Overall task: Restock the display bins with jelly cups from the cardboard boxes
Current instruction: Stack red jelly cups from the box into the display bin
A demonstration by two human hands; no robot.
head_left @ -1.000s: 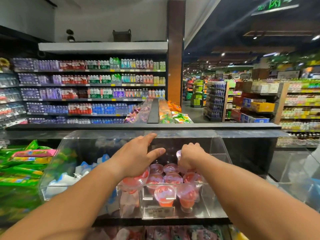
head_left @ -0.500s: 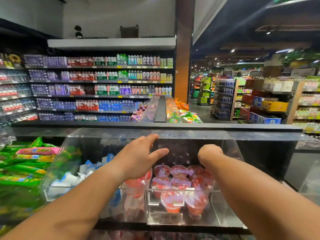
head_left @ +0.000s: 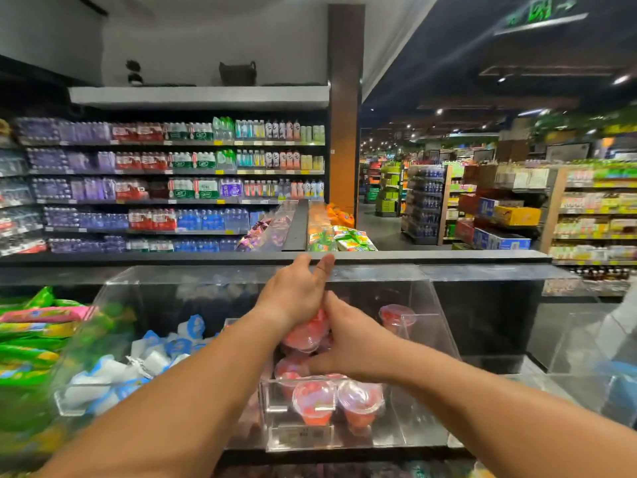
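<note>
From the head view, both arms reach forward into a clear bin [head_left: 437,305] on a shop display. The left hand [head_left: 298,294] is over the bin's middle, fingers spread and pointing away, palm down on a red jelly cup [head_left: 305,334] that shows beneath it; whether the fingers close around the cup, I cannot tell. The right hand [head_left: 351,346] lies just beside and below it, touching the left at the fingertips, fingers loosely apart and resting flat on the pile of cups, clamped on nothing visible. More cups sit in the bin: two at the front lip [head_left: 313,401], one apart at the right rear [head_left: 396,317]. In the next bin to the left lie blue-and-white packets [head_left: 162,353], and further left green packs [head_left: 27,339]. Behind stand shelves of bottles [head_left: 172,188].
</note>
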